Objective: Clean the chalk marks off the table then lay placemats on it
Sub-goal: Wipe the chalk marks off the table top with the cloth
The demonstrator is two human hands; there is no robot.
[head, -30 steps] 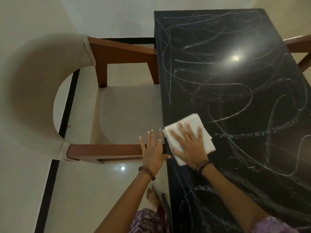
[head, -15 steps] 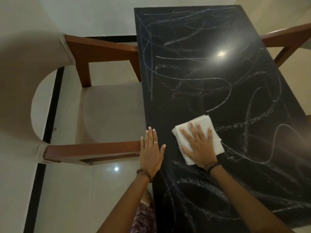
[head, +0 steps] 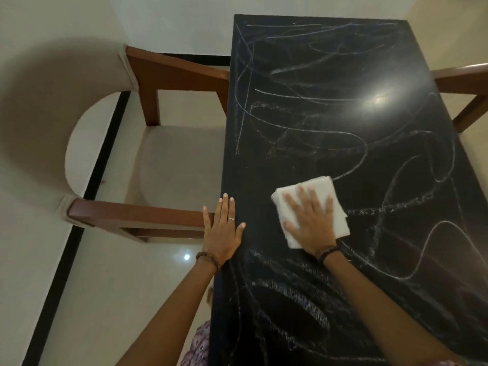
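A long black table (head: 303, 122) runs away from me, scrawled all over with white chalk marks (head: 311, 145). A folded white cloth (head: 335, 196) lies flat on it near the left-middle. My right hand (head: 310, 220) presses down on the cloth with fingers straight and spread. My left hand (head: 223, 231) rests flat on the table's left edge, fingers straight, holding nothing. No placemats are in view.
A wooden armchair with beige seat and curved back (head: 169, 165) is pushed against the table's left side, its near armrest beside my left hand. Another wooden chair arm (head: 464, 80) shows at the right. Pale tiled floor with a black stripe (head: 87, 186) lies to the left.
My right hand has slid the cloth rightward from the table's left edge toward its middle. My left hand has stayed flat on the left edge.
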